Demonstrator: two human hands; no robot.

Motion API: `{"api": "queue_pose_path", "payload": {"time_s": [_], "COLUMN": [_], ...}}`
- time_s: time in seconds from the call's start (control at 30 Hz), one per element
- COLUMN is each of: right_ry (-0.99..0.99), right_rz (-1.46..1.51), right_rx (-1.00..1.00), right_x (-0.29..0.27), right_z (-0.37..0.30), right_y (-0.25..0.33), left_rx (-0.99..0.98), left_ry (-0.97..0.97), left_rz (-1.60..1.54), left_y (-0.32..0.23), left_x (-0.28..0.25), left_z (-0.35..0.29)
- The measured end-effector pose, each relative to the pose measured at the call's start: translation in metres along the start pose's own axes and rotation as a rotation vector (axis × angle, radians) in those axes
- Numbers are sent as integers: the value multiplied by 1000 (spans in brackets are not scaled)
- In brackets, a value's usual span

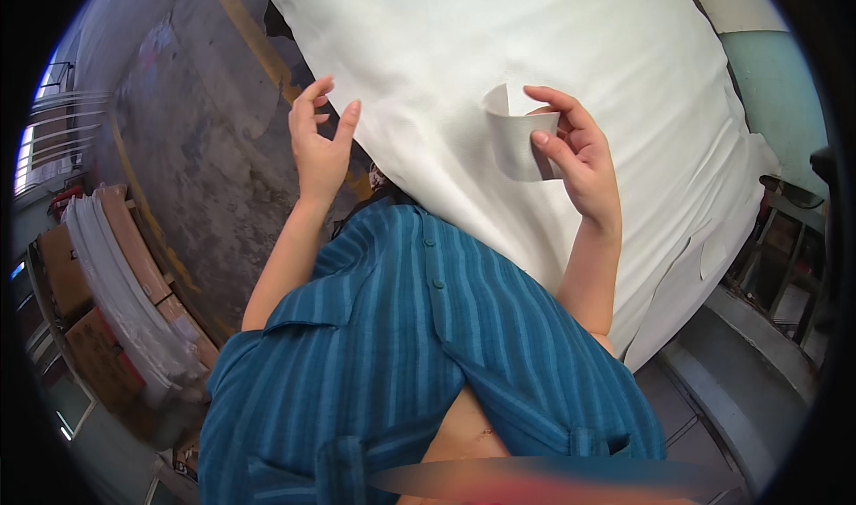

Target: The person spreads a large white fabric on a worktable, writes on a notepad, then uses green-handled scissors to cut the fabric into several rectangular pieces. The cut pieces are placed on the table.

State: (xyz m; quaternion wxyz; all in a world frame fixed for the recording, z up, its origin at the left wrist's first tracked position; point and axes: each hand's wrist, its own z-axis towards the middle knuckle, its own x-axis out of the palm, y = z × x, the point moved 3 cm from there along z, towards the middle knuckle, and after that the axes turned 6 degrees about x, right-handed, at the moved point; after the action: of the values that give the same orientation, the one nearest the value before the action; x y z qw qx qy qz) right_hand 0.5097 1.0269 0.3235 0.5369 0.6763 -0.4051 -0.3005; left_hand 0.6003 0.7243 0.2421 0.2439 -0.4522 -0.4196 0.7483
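Between the thumb and fingers of my right hand is a small curved piece of pale grey sheet material, bent into an open loop. It is held above a large white sheet of material that spreads in front of me with soft folds. My left hand is raised near the sheet's left edge, its thumb and fingers apart and nothing between them. The white sheet's lower right edge shows a cut or torn flap.
Left of the sheet lies a stained grey floor with a yellow line. Cardboard boxes and plastic-wrapped white rolls or panels stand at the lower left. At the right are a dark metal frame and a pale green surface.
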Motion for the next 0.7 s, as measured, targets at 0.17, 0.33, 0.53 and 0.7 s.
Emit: {"api": "queue_pose_path", "payload": {"time_s": [0.17, 0.33, 0.53, 0.7], "right_ry": [199, -390, -799, -1267], "right_rz": [-26, -558, -884, -958], "right_rx": [107, -4, -423, -370], "right_x": [18, 7, -12, -174], "right_z": [28, 64, 47, -30], "right_y": [-12, -62, -86, -103], "left_rx": [-59, -445, -246, 157], "left_ry": [684, 643, 406, 373], "left_rz": [-608, -417, -348, 48], "left_y": [-47, -22, -15, -35], "left_x": [41, 66, 63, 43], "left_z": [-5, -26, -45, -32]}}
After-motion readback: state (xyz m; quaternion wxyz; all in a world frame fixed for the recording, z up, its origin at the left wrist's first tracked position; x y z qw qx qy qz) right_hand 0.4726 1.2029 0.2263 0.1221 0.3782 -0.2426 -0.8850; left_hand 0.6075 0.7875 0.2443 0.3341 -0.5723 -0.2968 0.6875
